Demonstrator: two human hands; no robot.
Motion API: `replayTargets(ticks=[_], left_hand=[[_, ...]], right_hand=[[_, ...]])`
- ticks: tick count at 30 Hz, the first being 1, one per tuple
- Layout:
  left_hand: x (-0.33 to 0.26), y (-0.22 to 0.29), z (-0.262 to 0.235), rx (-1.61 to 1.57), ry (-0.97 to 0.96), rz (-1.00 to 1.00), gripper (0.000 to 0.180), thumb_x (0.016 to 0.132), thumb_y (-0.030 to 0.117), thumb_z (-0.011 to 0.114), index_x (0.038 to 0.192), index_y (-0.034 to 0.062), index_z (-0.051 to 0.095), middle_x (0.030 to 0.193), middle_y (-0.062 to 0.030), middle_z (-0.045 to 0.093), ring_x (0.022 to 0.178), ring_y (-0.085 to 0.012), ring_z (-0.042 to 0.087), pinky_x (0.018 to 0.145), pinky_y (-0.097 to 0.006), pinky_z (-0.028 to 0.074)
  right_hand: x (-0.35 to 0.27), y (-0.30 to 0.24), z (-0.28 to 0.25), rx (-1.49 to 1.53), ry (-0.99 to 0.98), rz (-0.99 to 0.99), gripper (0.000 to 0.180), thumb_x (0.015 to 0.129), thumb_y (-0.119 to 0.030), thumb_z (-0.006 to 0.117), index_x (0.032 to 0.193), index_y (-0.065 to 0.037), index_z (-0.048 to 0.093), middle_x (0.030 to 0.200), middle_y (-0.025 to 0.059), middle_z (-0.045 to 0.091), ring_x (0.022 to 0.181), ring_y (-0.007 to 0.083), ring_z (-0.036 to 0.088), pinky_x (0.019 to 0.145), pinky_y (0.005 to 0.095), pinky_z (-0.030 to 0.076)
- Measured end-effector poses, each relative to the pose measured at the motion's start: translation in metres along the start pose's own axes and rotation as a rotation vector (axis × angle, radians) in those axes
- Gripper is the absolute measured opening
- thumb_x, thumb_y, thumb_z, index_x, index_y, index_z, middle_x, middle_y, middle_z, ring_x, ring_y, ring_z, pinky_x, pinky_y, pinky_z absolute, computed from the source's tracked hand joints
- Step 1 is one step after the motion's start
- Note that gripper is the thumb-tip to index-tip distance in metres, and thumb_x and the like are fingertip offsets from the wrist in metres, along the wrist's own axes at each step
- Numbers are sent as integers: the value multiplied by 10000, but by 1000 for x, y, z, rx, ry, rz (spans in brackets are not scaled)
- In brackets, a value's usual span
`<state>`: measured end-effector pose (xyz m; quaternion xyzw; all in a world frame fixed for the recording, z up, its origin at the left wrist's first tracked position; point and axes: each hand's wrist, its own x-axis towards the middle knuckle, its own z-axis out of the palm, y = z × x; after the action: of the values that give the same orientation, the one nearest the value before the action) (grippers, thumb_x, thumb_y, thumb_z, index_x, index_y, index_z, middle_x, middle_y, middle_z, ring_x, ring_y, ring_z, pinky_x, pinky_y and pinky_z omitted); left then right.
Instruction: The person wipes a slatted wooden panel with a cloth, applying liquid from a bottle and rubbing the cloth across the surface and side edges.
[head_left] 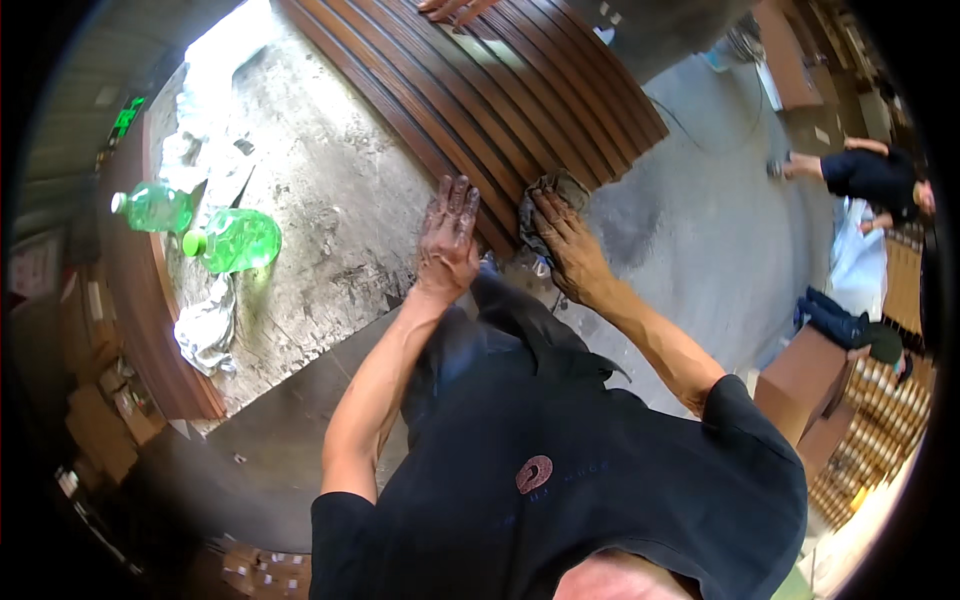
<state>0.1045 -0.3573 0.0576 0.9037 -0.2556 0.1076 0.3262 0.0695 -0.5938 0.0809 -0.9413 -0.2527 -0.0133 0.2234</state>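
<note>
A brown panel with long parallel grooves (480,90) lies in front of me, partly on a worn, stained work table (320,200). My left hand (448,240) rests at the panel's near left edge, fingers stretched out and holding nothing, with dark smears on the skin. At the near right end of the panel, my right hand (570,240) presses a dark, crumpled rag (552,192) against the grooved surface. Another person's hand (455,10) touches the panel at its far side.
Two green-tinted bottles, one larger (240,241) and one smaller (160,207), are on the table's left side. White crumpled cloth (207,325) lies near them. A brown board (150,290) borders the table's left edge. Further right are people (870,180) and cardboard boxes (800,375).
</note>
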Motion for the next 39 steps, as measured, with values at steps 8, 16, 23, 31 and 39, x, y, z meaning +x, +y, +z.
replayTargets(ticks=[8,16,23,31,39], left_hand=[[10,19,4,48,11,-76,604,772,47,518,1368,-49,498,1479,-243,428,1398,-441,372,1143,-534,332],[-3,19,4,16,42,-159,584,719,20,564,1297,-64,556,1418,-239,489,1386,-433,389,1114,-531,371],[14,26,-2,26,-6,-138,618,692,11,588,1305,-60,548,1422,-225,485,1358,-425,420,1110,-533,376],[-10,16,11,34,-8,-164,627,710,49,592,1328,-46,539,1427,-239,475,1361,-424,417,1117,-528,370],[8,22,2,6,-20,-164,628,714,25,589,1336,-47,538,1470,-211,442,1390,-412,387,1126,-514,364]], right_hand=[[241,43,42,-52,143,-167,593,850,-110,537,1397,80,410,1545,266,303,1455,405,262,1194,462,257],[96,46,7,163,-124,-366,664,770,-46,599,1408,45,442,1555,230,325,1466,393,268,1167,485,288],[277,42,43,17,75,-381,611,794,-112,583,1368,63,466,1496,250,393,1433,394,316,1168,445,297],[197,40,28,56,-235,-564,626,840,-122,537,1425,57,404,1571,221,301,1484,367,235,1199,455,247],[359,35,78,93,98,-424,562,833,-80,517,1373,62,459,1495,248,398,1424,391,337,1173,467,291]])
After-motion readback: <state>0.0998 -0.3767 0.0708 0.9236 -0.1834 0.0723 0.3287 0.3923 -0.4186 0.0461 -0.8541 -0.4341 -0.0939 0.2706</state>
